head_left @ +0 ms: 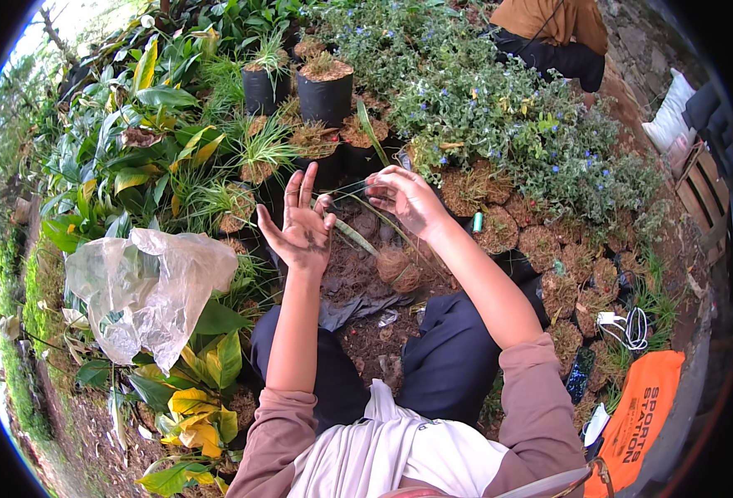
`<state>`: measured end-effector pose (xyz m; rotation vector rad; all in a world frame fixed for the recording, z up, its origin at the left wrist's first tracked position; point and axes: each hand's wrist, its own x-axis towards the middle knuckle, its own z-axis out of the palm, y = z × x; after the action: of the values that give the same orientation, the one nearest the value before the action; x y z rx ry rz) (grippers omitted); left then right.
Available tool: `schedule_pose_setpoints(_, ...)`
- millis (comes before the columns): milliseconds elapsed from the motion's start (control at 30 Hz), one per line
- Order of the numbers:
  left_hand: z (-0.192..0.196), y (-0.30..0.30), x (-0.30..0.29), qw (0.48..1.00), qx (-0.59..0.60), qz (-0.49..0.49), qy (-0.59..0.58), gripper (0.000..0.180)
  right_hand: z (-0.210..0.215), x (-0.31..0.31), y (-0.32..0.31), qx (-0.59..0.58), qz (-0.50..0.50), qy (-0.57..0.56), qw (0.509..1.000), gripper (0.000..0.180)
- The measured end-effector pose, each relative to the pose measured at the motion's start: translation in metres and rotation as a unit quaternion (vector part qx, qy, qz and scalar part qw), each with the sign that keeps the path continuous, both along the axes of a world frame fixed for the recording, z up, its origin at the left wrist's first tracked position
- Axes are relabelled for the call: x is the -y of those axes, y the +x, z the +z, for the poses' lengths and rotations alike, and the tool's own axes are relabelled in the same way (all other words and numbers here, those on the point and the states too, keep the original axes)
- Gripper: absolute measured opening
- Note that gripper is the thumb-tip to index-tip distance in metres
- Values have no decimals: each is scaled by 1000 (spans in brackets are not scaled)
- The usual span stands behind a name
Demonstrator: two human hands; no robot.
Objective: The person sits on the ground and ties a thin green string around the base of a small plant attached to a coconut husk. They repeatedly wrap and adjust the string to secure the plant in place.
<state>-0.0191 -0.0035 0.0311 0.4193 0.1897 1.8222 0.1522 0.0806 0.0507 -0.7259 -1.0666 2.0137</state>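
Observation:
A thin green thread (350,190) is stretched between my two hands. My left hand (302,224) is palm up with soil on it; its thumb and two fingers are spread, while the fingers nearest the thread curl on it. My right hand (406,199) has its fingers bent together on the thread's other end. Below them, a round ball of brown fibre (395,267) lies on the soil, with a long pale green leaf (354,238) reaching from it toward my left hand. A small green thread spool (477,222) rests on the potted plants to the right.
A crumpled clear plastic bag (155,282) covers leaves on the left. Black potted plants (325,91) stand ahead, beside blue-flowered bushes (499,100). At right lie a white cable (632,328), a dark phone-shaped object (581,373) and an orange bag (645,415). Another person (553,37) is at the far right.

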Motion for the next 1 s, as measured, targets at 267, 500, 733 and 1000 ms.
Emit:
schedule_pose_setpoints(267, 0, -13, 0, 991, 132, 11, -29, 80, 11, -11, 15, -191, -6, -17, 981, 5)
schedule_pose_setpoints(500, -8, -29, -1, 981, 159, 75, -78, 72, 18, -25, 34, -239, -103, 7, 966, 10)
schedule_pose_setpoints(733, -20, -59, -4, 893, -20, 361, -269, 57, 15, -46, 74, -138, -420, 75, 894, 7)
schedule_pose_setpoints(1000, -16, -45, -4, 676, -542, 459, -198, 48, 27, -35, 66, 67, -254, 220, 939, 9)
